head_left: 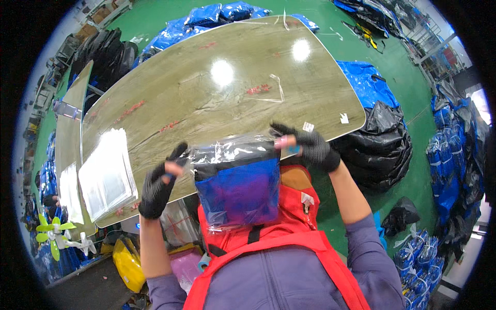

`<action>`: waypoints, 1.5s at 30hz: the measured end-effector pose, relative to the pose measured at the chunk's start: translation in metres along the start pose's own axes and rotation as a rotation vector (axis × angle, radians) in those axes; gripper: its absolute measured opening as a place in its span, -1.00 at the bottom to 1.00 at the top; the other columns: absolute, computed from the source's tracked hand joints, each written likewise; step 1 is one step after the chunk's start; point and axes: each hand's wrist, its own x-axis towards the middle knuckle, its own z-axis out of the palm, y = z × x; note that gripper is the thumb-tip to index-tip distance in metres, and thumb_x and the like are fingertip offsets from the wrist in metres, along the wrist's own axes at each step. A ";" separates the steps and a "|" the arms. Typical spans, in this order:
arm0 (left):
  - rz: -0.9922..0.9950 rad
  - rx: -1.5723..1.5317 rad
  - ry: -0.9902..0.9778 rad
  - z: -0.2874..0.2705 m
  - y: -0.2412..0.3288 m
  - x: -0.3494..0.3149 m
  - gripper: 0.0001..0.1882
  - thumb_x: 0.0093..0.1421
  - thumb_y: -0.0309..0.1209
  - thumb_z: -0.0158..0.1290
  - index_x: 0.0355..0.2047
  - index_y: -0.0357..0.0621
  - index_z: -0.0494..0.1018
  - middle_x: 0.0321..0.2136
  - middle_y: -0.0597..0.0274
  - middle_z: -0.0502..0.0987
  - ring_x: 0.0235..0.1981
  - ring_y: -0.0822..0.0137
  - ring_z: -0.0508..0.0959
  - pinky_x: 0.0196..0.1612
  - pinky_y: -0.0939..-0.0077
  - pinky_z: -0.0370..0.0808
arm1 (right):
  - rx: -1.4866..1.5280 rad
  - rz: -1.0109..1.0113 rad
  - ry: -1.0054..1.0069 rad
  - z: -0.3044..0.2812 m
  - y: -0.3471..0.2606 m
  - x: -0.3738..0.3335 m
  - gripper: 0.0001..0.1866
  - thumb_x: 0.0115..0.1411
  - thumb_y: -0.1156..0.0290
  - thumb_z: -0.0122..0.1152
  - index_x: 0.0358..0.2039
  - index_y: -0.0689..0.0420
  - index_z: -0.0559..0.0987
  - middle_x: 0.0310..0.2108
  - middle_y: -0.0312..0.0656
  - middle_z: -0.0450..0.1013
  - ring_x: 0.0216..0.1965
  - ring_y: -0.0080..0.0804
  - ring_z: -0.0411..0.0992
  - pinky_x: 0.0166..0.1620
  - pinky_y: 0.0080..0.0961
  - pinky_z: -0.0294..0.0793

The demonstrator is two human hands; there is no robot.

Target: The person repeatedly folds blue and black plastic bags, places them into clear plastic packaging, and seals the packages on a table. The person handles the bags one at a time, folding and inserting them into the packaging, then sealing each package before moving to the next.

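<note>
A clear plastic bag (238, 194) with a folded blue and black fabric item inside is upright in front of my red apron. At its upper right corner, my right hand (310, 149) in a black glove with bare fingertips pinches the film. My left hand (159, 187), gloved the same way, is beside the upper left edge. Its thumb and fingers are apart, and the thumb is blurred by motion. Bright glare covers the film along the top of the bag.
A wood-patterned table (206, 98) spreads ahead, with a stack of clear plastic bags (109, 173) at its left. Black sacks (380, 150) stand right of the table. Blue packs (204, 15) lie beyond it. A small green fan (54, 232) is at lower left.
</note>
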 end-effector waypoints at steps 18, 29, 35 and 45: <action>-0.430 0.118 0.600 0.034 -0.090 -0.032 -0.27 0.26 -0.13 -0.02 0.33 -0.11 -0.04 0.22 0.14 0.19 0.15 0.27 0.29 0.19 0.39 0.24 | -0.846 -0.145 0.561 0.053 0.055 -0.055 -0.50 0.16 0.11 -0.01 0.06 0.11 0.44 -0.03 -0.01 0.42 0.06 -0.03 0.35 0.17 -0.11 0.24; -0.168 -0.214 0.092 -0.098 -0.015 0.155 -0.37 0.34 0.03 -0.26 0.24 -0.16 0.13 0.23 0.01 0.21 0.21 0.05 0.24 0.25 0.03 0.15 | -0.837 1.042 1.034 -0.272 0.225 -0.192 -0.13 0.19 0.00 -0.12 0.38 0.06 -0.21 0.40 0.04 -0.40 0.41 0.00 -0.48 0.38 -0.18 -0.42; -0.311 0.417 0.386 -0.034 -0.083 0.171 -0.47 0.29 -0.10 -0.04 0.18 -0.07 0.23 0.05 0.16 0.43 0.08 0.26 0.43 0.08 0.34 0.39 | -0.997 1.162 0.780 -0.291 0.246 -0.218 -0.11 0.18 -0.03 -0.07 0.38 0.07 -0.17 0.39 0.03 -0.32 0.40 0.02 -0.39 0.37 -0.18 -0.36; -0.218 0.037 0.466 0.060 -0.110 0.042 -0.61 0.27 -0.29 0.01 0.03 -0.25 0.36 -0.20 0.10 0.55 -0.19 0.29 0.55 -0.07 0.42 0.46 | -1.405 1.128 1.257 -0.322 0.194 -0.173 -0.40 0.25 -0.03 -0.16 0.18 0.10 0.32 0.32 0.09 0.01 0.30 0.04 0.03 0.29 -0.12 -0.02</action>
